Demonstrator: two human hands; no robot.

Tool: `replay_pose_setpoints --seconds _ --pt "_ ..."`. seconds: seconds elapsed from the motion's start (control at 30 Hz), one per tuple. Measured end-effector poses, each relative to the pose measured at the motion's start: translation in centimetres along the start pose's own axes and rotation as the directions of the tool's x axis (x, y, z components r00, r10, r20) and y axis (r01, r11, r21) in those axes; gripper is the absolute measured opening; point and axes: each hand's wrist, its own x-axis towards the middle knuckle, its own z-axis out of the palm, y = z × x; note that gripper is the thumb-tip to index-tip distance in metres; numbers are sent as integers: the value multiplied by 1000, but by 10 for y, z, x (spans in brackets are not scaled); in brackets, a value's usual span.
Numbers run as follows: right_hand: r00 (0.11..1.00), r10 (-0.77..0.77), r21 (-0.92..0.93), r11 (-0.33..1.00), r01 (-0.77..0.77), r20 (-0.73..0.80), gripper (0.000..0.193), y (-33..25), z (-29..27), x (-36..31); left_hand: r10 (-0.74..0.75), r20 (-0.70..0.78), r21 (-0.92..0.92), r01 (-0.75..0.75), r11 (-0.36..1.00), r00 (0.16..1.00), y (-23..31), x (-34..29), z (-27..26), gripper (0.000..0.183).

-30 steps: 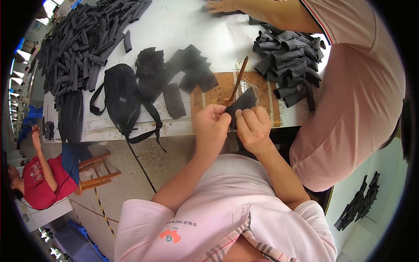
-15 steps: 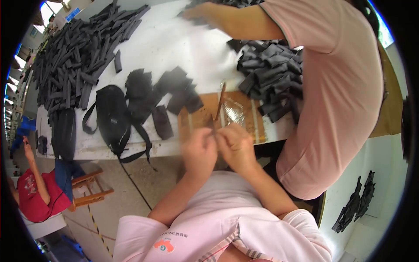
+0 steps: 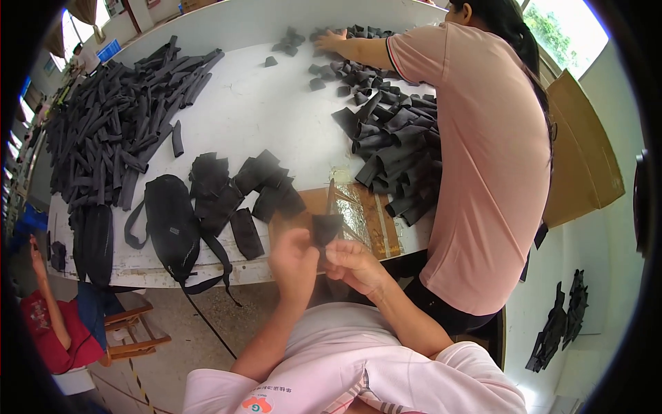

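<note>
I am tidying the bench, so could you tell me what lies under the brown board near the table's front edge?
The brown board rests flat on the white table. A shiny clear sheet lies on top of it. Both hands, holding a black fabric piece, cover its near part, so anything beneath stays hidden.

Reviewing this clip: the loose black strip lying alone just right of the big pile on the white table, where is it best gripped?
Probably mid-length, pinched across its narrow width from above. The black strip lies flat and alone on the white table, its long sides clear of the big pile.
</note>
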Motion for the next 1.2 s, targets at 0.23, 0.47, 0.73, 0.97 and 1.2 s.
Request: replay_pose_setpoints --seconds 0.23,0.47,0.73,0.97,1.2 --pt "982 -171 -134 978 160 -83 17 0 -1 0 -128 265 -230 192 954 956 14 4 -14 27" --pt "879 -469 -63 878 475 84 12 -13 16 -5 -8 729 -598 643 479 684 56 -6 -21 45" --pt "820 -564 -599 627 499 94 16 -41 27 -14 383 57 -41 -381 924 922 33 0 8 10" --pt "868 -497 -531 735 421 0 18 -58 48 -15 116 191 -485 -10 874 975 63 12 0 12" --pt "744 -658 -461 628 627 116 16 -99 81 -12 269 663 -748 607 268 698 102 44 -2 36"
